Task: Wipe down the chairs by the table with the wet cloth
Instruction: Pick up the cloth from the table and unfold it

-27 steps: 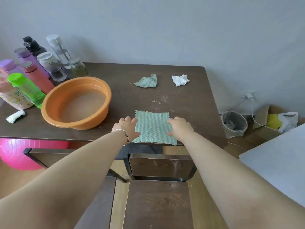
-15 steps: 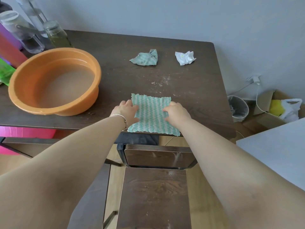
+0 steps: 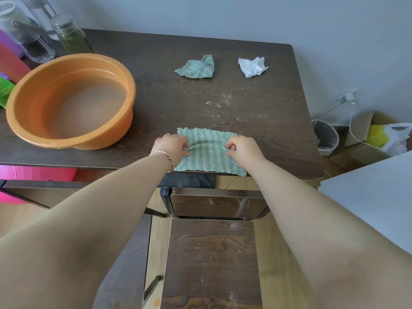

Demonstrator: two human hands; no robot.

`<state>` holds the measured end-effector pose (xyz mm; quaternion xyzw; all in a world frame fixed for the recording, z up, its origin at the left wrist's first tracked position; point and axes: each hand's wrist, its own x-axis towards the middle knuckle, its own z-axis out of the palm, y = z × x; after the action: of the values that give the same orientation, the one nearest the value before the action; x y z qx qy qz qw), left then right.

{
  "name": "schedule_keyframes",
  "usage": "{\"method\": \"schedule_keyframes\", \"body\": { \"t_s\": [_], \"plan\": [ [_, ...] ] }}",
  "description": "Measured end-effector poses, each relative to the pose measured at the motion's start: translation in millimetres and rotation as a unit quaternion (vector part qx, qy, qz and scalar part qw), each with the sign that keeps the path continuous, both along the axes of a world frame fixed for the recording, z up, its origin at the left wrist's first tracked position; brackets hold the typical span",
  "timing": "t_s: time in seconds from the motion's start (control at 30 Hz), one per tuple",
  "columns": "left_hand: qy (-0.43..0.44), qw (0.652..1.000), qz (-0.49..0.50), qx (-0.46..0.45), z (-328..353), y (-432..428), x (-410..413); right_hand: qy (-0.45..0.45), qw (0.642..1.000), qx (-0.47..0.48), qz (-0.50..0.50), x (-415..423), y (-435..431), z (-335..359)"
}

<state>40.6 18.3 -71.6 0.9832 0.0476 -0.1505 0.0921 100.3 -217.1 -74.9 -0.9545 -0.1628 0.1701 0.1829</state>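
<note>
While both hands gathered it, the cloth [image 3: 208, 152] lay at the near edge of the table [image 3: 267, 130], its front right corner just overhanging; the left hand [image 3: 172, 146] pinched its left side with curled fingers; the right hand [image 3: 244, 150] pinched its right side the same way; a ridge of fabric stood up between them, and the fingertips were partly buried in the folds. Below the edge a chair [image 3: 211, 259] faced the table, its seat cut off by the bottom of the frame; a second chair [image 3: 129, 253] showed only as a dark strip behind the left arm. An orange basin [image 3: 107, 137] of cloudy water sat at the table's left; the bottles [image 3: 71, 34] behind it were cropped by the top-left corner. A crumpled rag [image 3: 197, 68] and a tissue [image 3: 253, 66] lay apart near the far edge; a bin [image 3: 325, 137] stood on the floor at right, its contents hard to make out.
</note>
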Motion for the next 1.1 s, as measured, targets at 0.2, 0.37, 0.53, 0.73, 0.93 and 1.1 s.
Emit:
{"method": "schedule_keyframes", "body": {
  "t_s": [0.2, 0.37, 0.53, 0.73, 0.93, 1.1],
  "plan": [
    [-0.002, 1.000, -0.006, -0.014, 13, 5, -18, -0.007, 1.000, -0.001, -0.019, -14, -11, 10],
    [-0.036, 0.995, 0.003, -0.097, 35, 4, -43, 0.002, 0.999, 0.021, -0.040, -36, -20, 38],
    [-0.045, 0.982, 0.043, -0.180, 66, -7, -84, 0.010, 0.992, 0.063, -0.104, -80, -32, 71],
    [-0.026, 0.973, 0.059, -0.222, 78, -22, -144, 0.030, 0.979, 0.110, -0.167, -148, -49, 89],
    [0.023, 0.965, 0.087, -0.247, 57, -49, -214, 0.083, 0.971, 0.110, -0.195, -221, -69, 73],
    [0.065, 0.953, 0.132, -0.266, 26, -76, -268, 0.126, 0.968, 0.114, -0.183, -261, -91, 28]
  ]
}}
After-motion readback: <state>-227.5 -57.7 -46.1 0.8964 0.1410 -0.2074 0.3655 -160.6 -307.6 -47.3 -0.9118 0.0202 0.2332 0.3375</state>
